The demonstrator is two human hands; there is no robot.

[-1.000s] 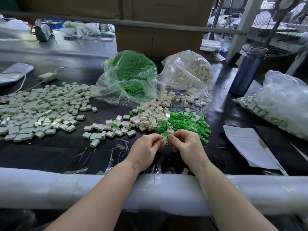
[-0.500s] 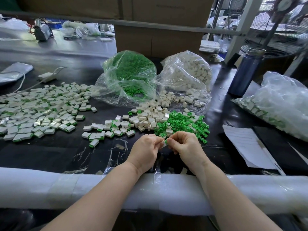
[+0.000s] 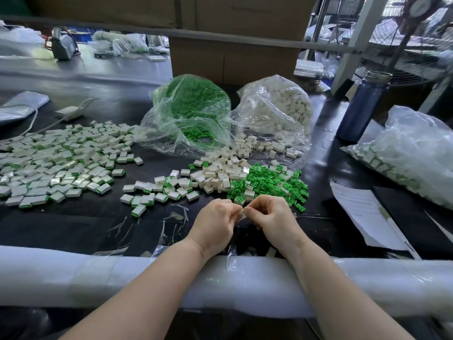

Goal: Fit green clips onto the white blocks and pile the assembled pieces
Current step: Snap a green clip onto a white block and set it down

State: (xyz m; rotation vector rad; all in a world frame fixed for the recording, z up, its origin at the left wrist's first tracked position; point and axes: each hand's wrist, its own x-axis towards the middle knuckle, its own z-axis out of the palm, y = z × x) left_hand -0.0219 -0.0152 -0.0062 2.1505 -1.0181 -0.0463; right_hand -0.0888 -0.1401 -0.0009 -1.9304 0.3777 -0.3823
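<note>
Both hands meet over the black table (image 3: 73,229), fingers curled, wrists just past the padded rail (image 3: 73,276). Left hand (image 3: 214,223) and right hand (image 3: 270,218) together pinch one small white block (image 3: 242,215), only a sliver of which shows between the fingertips; whether a clip is on it cannot be told. Just beyond the grip, touching distance from the right knuckles, lies the loose heap of green clips (image 3: 272,185). Adjoining that heap, beyond and slightly left of the grip, sits the heap of bare white blocks (image 3: 220,173). Left of the grip, near, a small cluster of assembled pieces (image 3: 152,195), white with green edges. Farther left, well apart, the large pile of assembled pieces (image 3: 61,163). Well beyond the grip: a clear bag of clips (image 3: 191,111), mouth open toward the hands, and beside it on the right a clear bag of blocks (image 3: 277,109), blocks spilling from its mouth. Right of the grip, a sheet of paper (image 3: 362,214); beyond that, a blue bottle (image 3: 360,109) upright and a third clear bag (image 3: 411,153).
</note>
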